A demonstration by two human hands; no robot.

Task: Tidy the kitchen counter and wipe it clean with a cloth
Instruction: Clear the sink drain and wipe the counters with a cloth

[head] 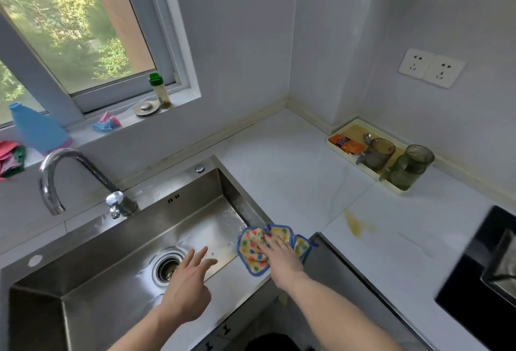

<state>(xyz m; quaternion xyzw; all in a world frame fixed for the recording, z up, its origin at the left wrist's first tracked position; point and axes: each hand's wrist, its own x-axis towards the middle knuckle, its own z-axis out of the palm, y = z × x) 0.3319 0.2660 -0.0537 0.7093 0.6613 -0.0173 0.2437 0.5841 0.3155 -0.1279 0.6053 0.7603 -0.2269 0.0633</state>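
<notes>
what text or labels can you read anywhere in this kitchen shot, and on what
Nothing can be read.
Orange packet in the tray: a dark blue label patch with print, too blurred to read.
Green-capped bottle on the windowsill: no readable label.
Blue bottle: no print visible.
Wall sockets: only the plug holes, no markings legible.
Dotted cloth under the right hand: pattern only, no words.

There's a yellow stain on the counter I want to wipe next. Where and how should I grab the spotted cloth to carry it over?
Probably pinch the bunched middle of the cloth, coming from above. It lies crumpled over the sink corner, under the right hand, so the raised folds give something to pinch, and lifting the middle keeps the edge from trailing into the basin. The left hand is free.
</notes>
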